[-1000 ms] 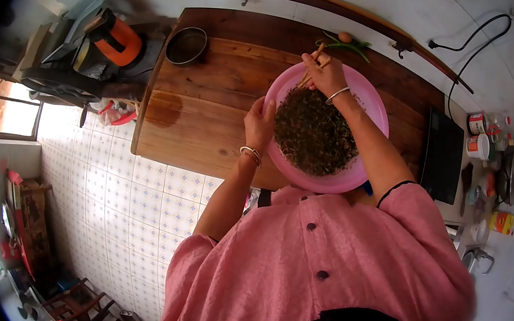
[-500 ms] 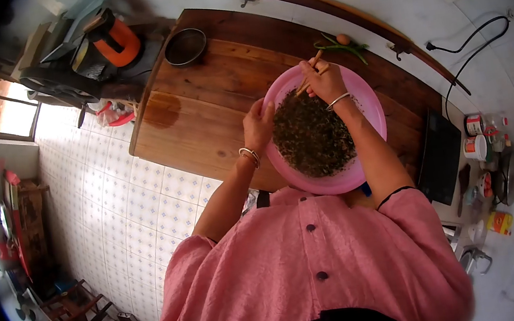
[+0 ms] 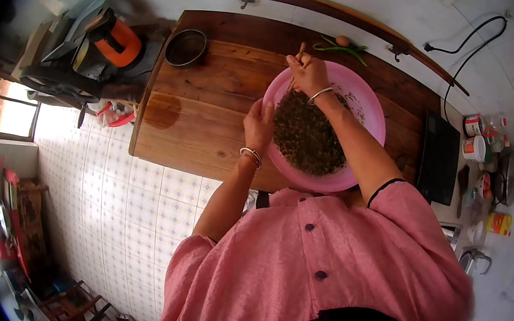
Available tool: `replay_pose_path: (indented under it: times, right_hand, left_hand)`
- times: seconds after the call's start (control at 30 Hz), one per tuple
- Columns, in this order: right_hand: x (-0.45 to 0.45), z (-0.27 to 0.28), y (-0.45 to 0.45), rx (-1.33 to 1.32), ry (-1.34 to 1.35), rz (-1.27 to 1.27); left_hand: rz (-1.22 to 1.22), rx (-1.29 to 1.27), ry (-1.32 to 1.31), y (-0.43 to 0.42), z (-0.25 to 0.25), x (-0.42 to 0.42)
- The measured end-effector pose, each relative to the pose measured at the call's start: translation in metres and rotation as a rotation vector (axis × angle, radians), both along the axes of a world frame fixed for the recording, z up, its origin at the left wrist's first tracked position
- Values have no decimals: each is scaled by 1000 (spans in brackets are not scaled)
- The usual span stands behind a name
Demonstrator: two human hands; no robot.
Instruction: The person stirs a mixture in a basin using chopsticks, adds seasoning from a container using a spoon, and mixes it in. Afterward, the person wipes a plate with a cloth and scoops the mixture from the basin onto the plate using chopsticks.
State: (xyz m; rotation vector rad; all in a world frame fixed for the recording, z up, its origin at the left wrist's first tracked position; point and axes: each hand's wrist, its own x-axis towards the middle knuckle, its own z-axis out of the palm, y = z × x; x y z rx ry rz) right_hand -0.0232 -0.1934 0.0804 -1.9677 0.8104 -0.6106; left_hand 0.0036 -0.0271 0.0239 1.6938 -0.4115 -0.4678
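A pink basin holds a dark green-brown, finely chopped mixture. At the basin's left rim, my left hand is closed on the edge, its thumb towards the inside. My right hand grips wooden chopsticks over the far part of the basin. Their lower ends reach down to the mixture, and the upper ends stick out above my fist. Small bits of the mixture cling to the basin's right inner wall.
The basin sits on a wooden table. Beyond it lie green peppers and an egg. A dark round pan stands far left, near an orange kettle. Jars and a black panel are at right.
My right hand has moved left and slightly away from me with the chopsticks, uncovering more of the basin's right inner wall. My left hand stays on the rim.
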Motion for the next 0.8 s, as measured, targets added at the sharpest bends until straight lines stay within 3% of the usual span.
replay_pose_path:
  times: [0.03,0.13,0.3,0.47,0.7,0.8]
  right_hand:
    - [-3,7,0,129,27,-16]
    - [-17,15,-9,144,-23,10]
    - [-34,25,-15,119,17,41]
    - [-31,27,-4,112,56,40]
    - [-21,35,-1,105,11,35]
    - [-37,43,-11,92,122,92]
  left_hand:
    - [4,12,6,0,-2,1]
    - [14,-24,25,-2,-8,1]
    - [-9,-36,102,-1,-6,1]
    - [9,-5,6,1,4,-1]
    - [0,-93,113,-2,-14,1]
    - [7,-88,98,0,-7,0]
